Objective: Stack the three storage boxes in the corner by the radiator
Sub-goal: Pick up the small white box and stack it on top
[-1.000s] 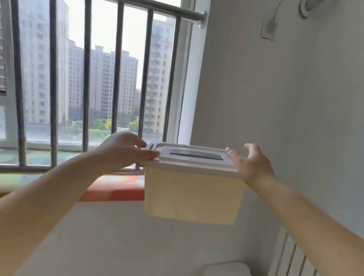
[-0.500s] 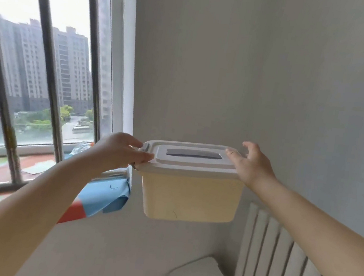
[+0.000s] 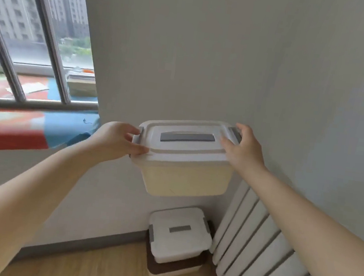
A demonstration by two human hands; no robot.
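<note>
I hold a cream storage box [image 3: 184, 180] with a white lid and grey handle in the air above the corner. My left hand [image 3: 116, 140] grips its left lid edge at the grey clasp. My right hand [image 3: 242, 149] grips the right edge by the other clasp. Below it on the floor sits a white-lidded box [image 3: 178, 234] in the corner, resting on a lower box with a dark brown lid [image 3: 171, 267]. The carried box hangs well above this pair, not touching it.
A white panel radiator [image 3: 263, 252] lines the right wall beside the floor boxes. A window with dark bars [image 3: 25, 52] and a colourful covered sill [image 3: 27, 129] is at the left. Wooden floor [image 3: 101, 270] lies in front of the corner.
My view has tilted down and turned right, bringing the corner, the floor and the two stacked boxes into sight. The box in my hands has stayed in my grip, now over the stack.
</note>
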